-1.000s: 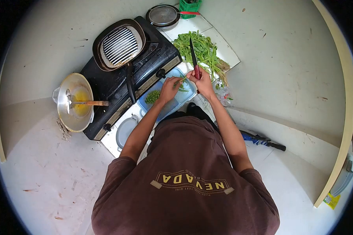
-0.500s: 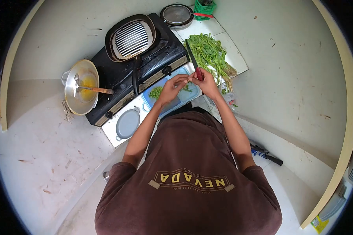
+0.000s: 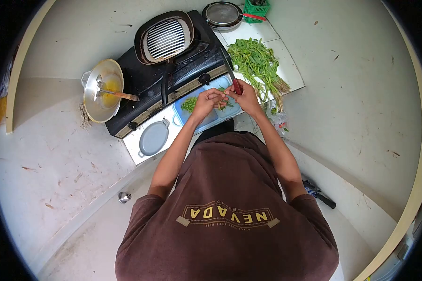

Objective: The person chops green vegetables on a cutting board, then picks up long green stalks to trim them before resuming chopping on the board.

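Observation:
My right hand (image 3: 246, 99) grips a knife by its dark red handle (image 3: 237, 86), its blade pointing up and away from me. Close beside it, my left hand (image 3: 208, 102) pinches a thin green stem (image 3: 222, 104), and the fingertips of both hands meet at it. Below the hands lies a blue cutting board (image 3: 207, 123). Chopped greens (image 3: 189, 104) are heaped on the board's left part. A bunch of leafy greens (image 3: 253, 58) with roots rests on the white tiles beyond my right hand.
A black gas stove (image 3: 126, 77) carries a square grill pan (image 3: 140, 49). At its left sits a metal pot (image 3: 91, 105) with a wooden-handled ladle. A grey oval plate (image 3: 154, 139) lies on the front tiles. Sieves (image 3: 222, 15) and a green basket (image 3: 256, 10) stand at the back.
The view has shifted slightly, so the stove and counter appear a little higher and further right. Both hands stay together over the board, with the knife still in the right hand.

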Demonstrator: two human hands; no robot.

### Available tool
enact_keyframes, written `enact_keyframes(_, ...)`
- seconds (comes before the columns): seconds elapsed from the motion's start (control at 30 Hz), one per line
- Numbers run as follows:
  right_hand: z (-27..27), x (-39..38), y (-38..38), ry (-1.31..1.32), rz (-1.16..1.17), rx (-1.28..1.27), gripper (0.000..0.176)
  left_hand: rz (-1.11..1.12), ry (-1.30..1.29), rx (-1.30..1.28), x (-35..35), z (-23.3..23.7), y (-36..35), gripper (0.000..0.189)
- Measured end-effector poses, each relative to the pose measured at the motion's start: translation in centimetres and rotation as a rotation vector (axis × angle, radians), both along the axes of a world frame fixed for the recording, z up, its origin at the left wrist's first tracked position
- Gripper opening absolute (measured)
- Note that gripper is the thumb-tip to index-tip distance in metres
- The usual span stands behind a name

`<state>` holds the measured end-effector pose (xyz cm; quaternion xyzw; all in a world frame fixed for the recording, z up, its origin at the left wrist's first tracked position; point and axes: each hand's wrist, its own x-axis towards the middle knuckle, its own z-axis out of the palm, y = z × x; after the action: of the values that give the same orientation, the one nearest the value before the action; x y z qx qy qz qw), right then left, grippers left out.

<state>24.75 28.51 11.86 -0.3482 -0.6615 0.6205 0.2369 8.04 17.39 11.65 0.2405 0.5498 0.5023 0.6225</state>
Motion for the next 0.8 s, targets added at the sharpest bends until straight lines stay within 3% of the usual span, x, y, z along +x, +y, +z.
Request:
enact_keyframes(0.33,-1.0,0.4,-0.2,0.032,0.103,-0.072,0.020,-0.023,0.145,0.046,0.6,-0.2,-1.0,0.017)
enact_keyframes(0.53,-1.5,-0.1,0.3,0.105,0.199,-0.109,0.020,0.110,0.149,0.073,0.8,-0.2,-1.5,0.016)
enact_keyframes(0.63,-1.5,-0.5,0.2,0.175,0.253,-0.230,0.018,0.075,0.146,0.090,0.7,0.3,-2.0,0.016)
enact_keyframes(0.8,-2.2,-1.8,-0.4,0.179,0.183,-0.173,0.015,0.017,0.123,0.110,-0.2,-0.6,-3.2,0.019)
